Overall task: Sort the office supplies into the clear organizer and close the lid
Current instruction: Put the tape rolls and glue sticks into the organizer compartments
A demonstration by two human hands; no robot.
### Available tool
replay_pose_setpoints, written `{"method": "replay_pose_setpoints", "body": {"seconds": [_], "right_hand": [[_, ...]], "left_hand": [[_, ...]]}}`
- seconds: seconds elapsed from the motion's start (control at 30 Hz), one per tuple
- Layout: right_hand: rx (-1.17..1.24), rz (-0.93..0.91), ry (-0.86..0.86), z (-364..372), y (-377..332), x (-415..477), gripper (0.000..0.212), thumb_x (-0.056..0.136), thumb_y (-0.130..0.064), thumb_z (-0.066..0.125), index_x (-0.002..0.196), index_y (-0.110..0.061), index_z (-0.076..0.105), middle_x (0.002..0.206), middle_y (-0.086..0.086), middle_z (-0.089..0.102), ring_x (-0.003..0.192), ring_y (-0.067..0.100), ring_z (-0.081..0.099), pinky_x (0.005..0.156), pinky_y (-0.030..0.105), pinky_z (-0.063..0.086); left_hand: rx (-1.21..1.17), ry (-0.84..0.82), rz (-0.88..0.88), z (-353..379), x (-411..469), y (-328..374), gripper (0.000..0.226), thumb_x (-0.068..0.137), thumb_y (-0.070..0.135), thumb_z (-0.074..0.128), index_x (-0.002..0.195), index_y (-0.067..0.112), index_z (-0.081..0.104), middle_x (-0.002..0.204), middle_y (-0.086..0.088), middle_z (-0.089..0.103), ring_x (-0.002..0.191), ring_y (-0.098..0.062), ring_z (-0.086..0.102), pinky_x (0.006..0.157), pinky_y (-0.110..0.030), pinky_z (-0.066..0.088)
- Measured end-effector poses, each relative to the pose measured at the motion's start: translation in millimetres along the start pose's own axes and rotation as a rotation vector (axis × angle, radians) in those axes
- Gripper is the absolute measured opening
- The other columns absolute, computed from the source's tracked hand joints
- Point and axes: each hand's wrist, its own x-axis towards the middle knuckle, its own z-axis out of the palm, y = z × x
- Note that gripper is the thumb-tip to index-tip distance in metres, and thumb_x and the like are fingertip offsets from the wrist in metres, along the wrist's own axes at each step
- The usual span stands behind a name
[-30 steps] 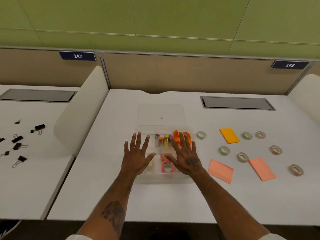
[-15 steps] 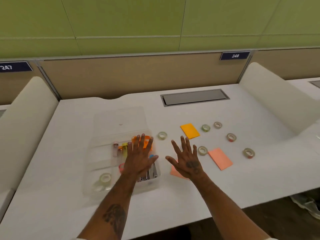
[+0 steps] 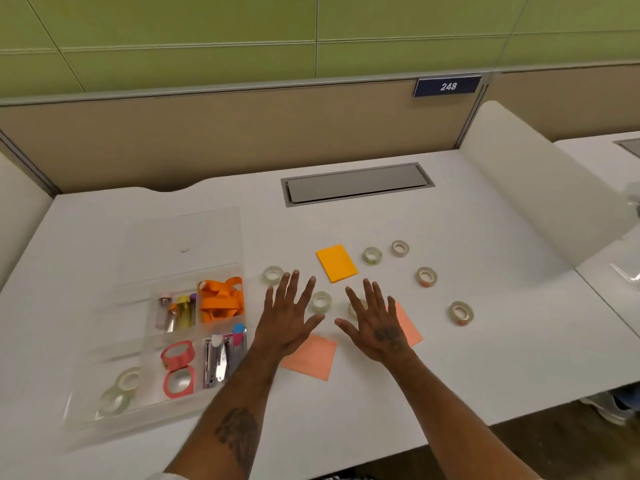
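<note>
The clear organizer (image 3: 86, 407) lies open on the desk's left, its lid (image 3: 183, 233) folded back flat. Its compartments hold orange bands (image 3: 221, 297), small tubes (image 3: 176, 310), red tape rolls (image 3: 177, 355), staplers (image 3: 221, 358) and clear tape (image 3: 121, 389). My left hand (image 3: 287, 317) and my right hand (image 3: 375, 323) hover side by side, palms down, fingers spread, holding nothing, right of the organizer. Loose tape rolls (image 3: 321, 301) lie around them, one partly under my right hand. A pink note pad (image 3: 313, 358) lies below my left hand, another (image 3: 408, 323) beside my right.
An orange note pad (image 3: 336, 263) and more tape rolls (image 3: 426, 276) lie farther back and right, one (image 3: 460, 312) toward the right edge. A grey cable hatch (image 3: 356, 183) sits at the back. White curved dividers (image 3: 540, 188) bound the desk on both sides.
My view turned right. Both hands moved right: the left came off the organizer, and both now hover over the loose tape rolls and pink pads.
</note>
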Motion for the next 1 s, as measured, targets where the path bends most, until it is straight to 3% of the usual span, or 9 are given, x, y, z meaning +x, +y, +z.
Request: {"method": "replay_pose_setpoints", "body": {"seconds": [0.1, 0.23, 0.4, 0.53, 0.7, 0.83, 1.0], "right_hand": [[-0.007, -0.039, -0.016, 3, 11, 6, 0.072, 0.092, -0.066, 0.026, 0.153, -0.031, 0.011, 0.161, 0.012, 0.005, 0.148, 0.03, 0.012, 0.116, 0.053, 0.014], [0.007, -0.105, 0.005, 8, 19, 13, 0.06, 0.094, -0.048, 0.046, 0.149, -0.026, 0.033, 0.152, 0.015, 0.036, 0.135, 0.033, 0.042, 0.112, 0.051, 0.028], [0.028, -0.164, 0.152, 7, 24, 24, 0.049, 0.085, -0.032, 0.065, 0.131, -0.02, 0.058, 0.114, 0.011, 0.067, 0.098, 0.03, 0.064, 0.085, 0.042, 0.05], [0.047, -0.148, 0.259, 0, 29, 31, 0.046, 0.086, -0.04, 0.063, 0.126, -0.017, 0.061, 0.103, 0.009, 0.066, 0.086, 0.027, 0.063, 0.076, 0.037, 0.05], [0.053, -0.105, 0.293, -6, 38, 32, 0.046, 0.089, -0.046, 0.057, 0.125, -0.016, 0.061, 0.101, 0.009, 0.064, 0.081, 0.027, 0.061, 0.075, 0.037, 0.049], [0.077, -0.07, 0.29, -9, 39, 30, 0.046, 0.089, -0.044, 0.06, 0.125, -0.015, 0.061, 0.105, 0.01, 0.063, 0.082, 0.026, 0.062, 0.076, 0.037, 0.049], [0.155, -0.034, 0.319, -19, 16, 35, 0.042, 0.089, -0.039, 0.061, 0.124, -0.015, 0.061, 0.109, 0.012, 0.061, 0.086, 0.029, 0.063, 0.076, 0.039, 0.05]], "left_hand": [[-0.018, -0.022, -0.006, 5, 9, 9, 0.074, 0.091, 0.07, 0.014, 0.15, 0.037, -0.016, 0.162, -0.004, -0.018, 0.149, -0.025, -0.016, 0.119, -0.048, -0.002], [-0.041, -0.056, -0.018, 9, 18, 14, 0.074, 0.095, 0.065, 0.023, 0.151, 0.035, -0.014, 0.162, -0.004, -0.016, 0.15, -0.024, -0.013, 0.12, -0.047, 0.001], [-0.092, -0.121, -0.012, 10, 27, 18, 0.074, 0.097, 0.061, 0.032, 0.154, 0.032, -0.004, 0.164, -0.005, 0.002, 0.149, -0.026, 0.009, 0.118, -0.045, 0.022], [-0.009, -0.151, -0.011, 13, 33, 22, 0.07, 0.097, 0.059, 0.034, 0.155, 0.03, 0.008, 0.159, -0.006, 0.02, 0.138, -0.026, 0.03, 0.103, -0.042, 0.038], [-0.035, -0.189, -0.022, 18, 40, 27, 0.064, 0.096, 0.055, 0.04, 0.153, 0.033, 0.018, 0.148, -0.006, 0.031, 0.129, -0.025, 0.04, 0.097, -0.04, 0.044], [-0.056, -0.187, -0.005, 14, 43, 29, 0.051, 0.097, 0.046, 0.045, 0.143, 0.025, 0.036, 0.138, -0.005, 0.039, 0.123, -0.024, 0.045, 0.092, -0.04, 0.046], [-0.128, -0.076, 0.044, -6, 30, 11, 0.049, 0.096, 0.046, 0.046, 0.139, 0.023, 0.04, 0.134, -0.005, 0.043, 0.117, -0.024, 0.05, 0.088, -0.038, 0.048]]}}
